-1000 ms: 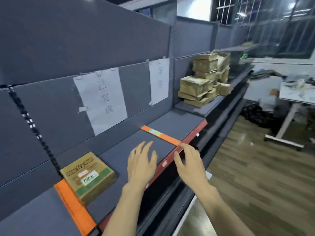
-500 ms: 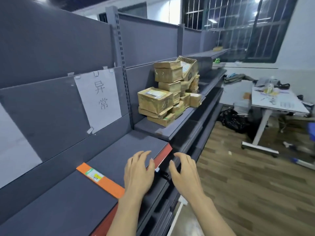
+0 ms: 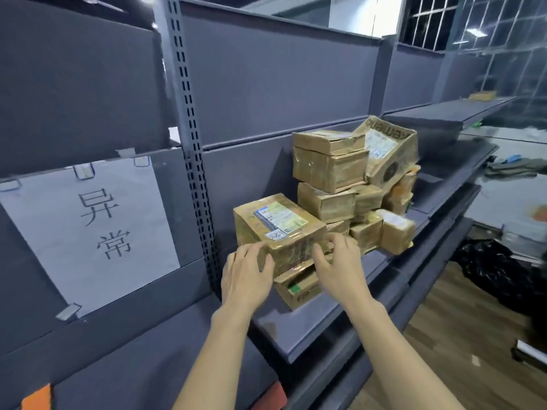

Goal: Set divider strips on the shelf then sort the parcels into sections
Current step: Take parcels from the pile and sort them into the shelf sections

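Forearms reach up from the bottom edge toward a grey metal shelf [image 3: 310, 327]. At the lower left corner an orange divider strip [image 3: 37, 398] shows on the nearer shelf section, cut off by the frame, with a red edge piece [image 3: 270, 396] at that section's front lip.

The left hand [image 3: 244, 276] lies against the near left face of a tape-wrapped brown parcel [image 3: 278, 229], fingers bent loosely over its lower left edge. The right hand [image 3: 340, 261] meets the same parcel at its near right corner, fingers curled onto the taped edge and thumb pointing inward. Both hands are in contact with the box, one on each side; whether they bear its weight cannot be told. This parcel carries a white and yellow-green shipping label on its top face and rests on a flatter carton [image 3: 299, 288] that lies on the shelf directly between the two wrists.

Beyond the hands, touching the held parcel's far side, a stack of further parcels [image 3: 355, 184] rises against the back panel, a tilted box with dark lettering at its top right.

To the left, a white paper sign [image 3: 94, 229] with two handwritten characters is clipped to the back panel, beside a perforated upright post [image 3: 192, 161]. Further shelves and barred windows lie far right.
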